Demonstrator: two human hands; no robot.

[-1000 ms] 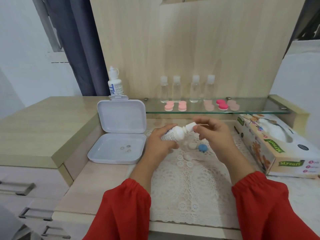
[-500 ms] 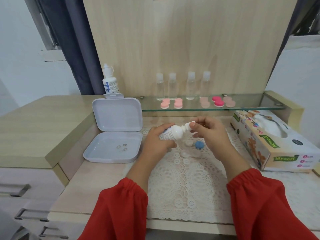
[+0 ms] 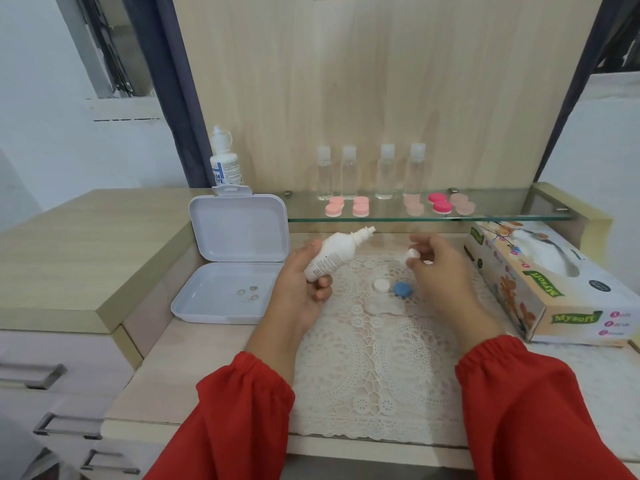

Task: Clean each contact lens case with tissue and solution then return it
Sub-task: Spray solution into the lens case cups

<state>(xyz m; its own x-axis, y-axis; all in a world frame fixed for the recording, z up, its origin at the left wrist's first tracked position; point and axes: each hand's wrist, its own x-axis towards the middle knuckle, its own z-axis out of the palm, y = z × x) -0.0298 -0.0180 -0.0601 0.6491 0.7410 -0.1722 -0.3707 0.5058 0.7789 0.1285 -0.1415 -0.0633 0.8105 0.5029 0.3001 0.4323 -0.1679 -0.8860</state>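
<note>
Head view: your left hand (image 3: 304, 289) is gripping the solution bottle (image 3: 332, 256), nozzle bare and tilted up toward the right. Your right hand (image 3: 436, 271) is pinching its small white cap (image 3: 412, 253). The clear open case (image 3: 384, 308) is lying on the lace mat (image 3: 374, 368), with its white lid (image 3: 380, 285) and blue lid (image 3: 401, 289) just behind. Step, as judged: wetting with solution. Next: tip the nozzle over the wells, then take tissue from the box (image 3: 540, 289).

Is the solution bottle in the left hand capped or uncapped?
Uncapped: the solution bottle shows a bare nozzle, and the right hand pinches the small white cap apart from it.
</note>
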